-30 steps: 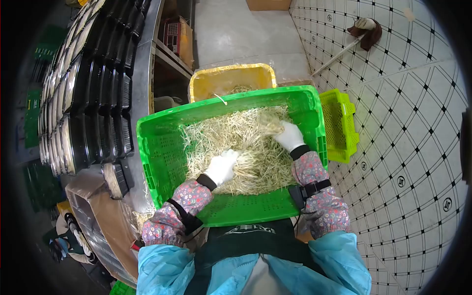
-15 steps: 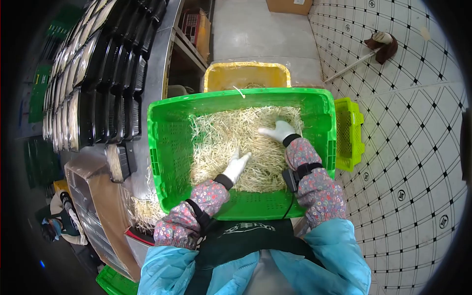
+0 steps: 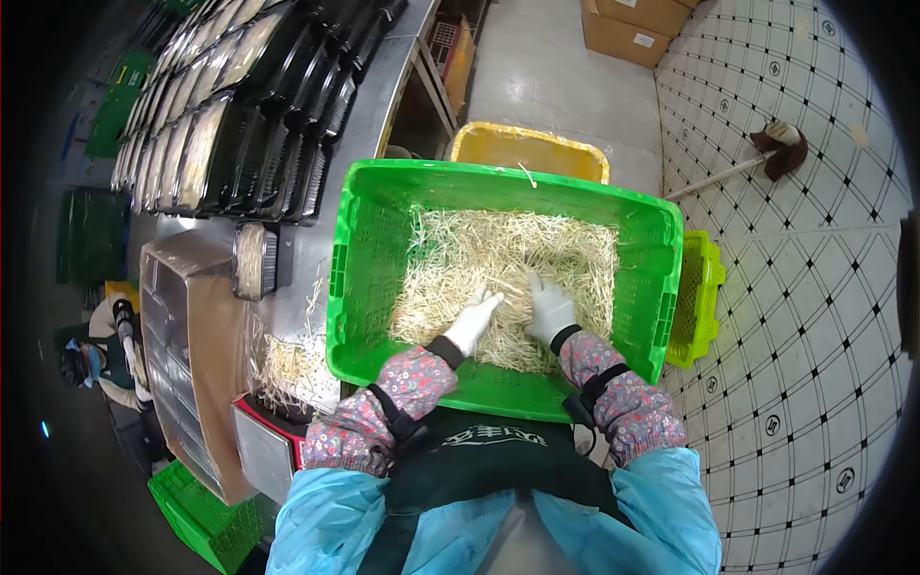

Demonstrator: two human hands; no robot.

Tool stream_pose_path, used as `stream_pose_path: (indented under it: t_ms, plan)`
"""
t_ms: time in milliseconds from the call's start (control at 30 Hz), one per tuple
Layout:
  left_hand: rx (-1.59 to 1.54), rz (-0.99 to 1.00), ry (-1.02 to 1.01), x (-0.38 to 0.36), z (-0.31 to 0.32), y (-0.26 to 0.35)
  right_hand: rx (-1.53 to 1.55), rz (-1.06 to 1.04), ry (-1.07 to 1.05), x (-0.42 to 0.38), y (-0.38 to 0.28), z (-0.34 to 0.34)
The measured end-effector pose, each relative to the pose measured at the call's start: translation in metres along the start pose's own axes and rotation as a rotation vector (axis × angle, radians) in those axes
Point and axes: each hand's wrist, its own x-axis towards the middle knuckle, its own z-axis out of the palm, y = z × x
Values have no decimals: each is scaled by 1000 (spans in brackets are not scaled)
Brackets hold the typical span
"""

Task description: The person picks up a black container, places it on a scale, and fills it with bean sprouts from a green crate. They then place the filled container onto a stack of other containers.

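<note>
A large green plastic basket stands in front of me, with a thick bed of pale bean sprouts in it. My left hand, in a white glove, rests in the near middle of the sprouts with thumb and fingers apart. Just right of it, my white-gloved right hand lies on the sprouts, its fingers spread and pointing away from me. The fingertips of both hands are partly among the strands. A small gap of sprouts separates the hands.
Stacked black trays of sprouts stand on a metal table at left. One tray, loose sprouts, a red-edged scale and a cardboard box are nearer. Yellow tub and yellow-green basket adjoin. A person works far left.
My right hand has come back toward me and closer to my left hand. The view has shifted, so the basket appears farther right.
</note>
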Motion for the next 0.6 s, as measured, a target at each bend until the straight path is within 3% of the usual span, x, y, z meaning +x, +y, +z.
stream_pose_path:
  t_ms: [33, 100, 200, 233, 300, 367, 433, 500, 533, 600]
  plan:
    - [-74, -27, -1, -9, -9, 6, 94, 44, -75, 4, 7, -1]
    - [-35, 45, -45, -46, -22, 38, 133, 12, 30, 6, 19, -6]
    - [-46, 253, -77, -83, -55, 51, 356, 214, -112, 11, 25, -32]
    - [-64, 267, -30, -98, -66, 55, 343, 194, -110, 14, 31, -29]
    - [-89, 372, 53, -134, -84, 58, 776, 31, 1, 21, 43, -24]
    - [-159, 476, 139, -171, -100, 54, 1085, -22, -25, 18, 34, -43]
    - [-293, 522, 261, -199, -123, 34, 1104, -67, 44, 11, 23, -56]
    - [-288, 624, 388, -232, -139, 13, 1168, 16, -238, 20, 27, -45]
    - [-298, 616, 455, -251, -145, 4, 1087, -58, -229, 28, 33, -28]
    - [-352, 681, 593, -281, -158, -22, 1241, -75, -294, 42, 53, 1]
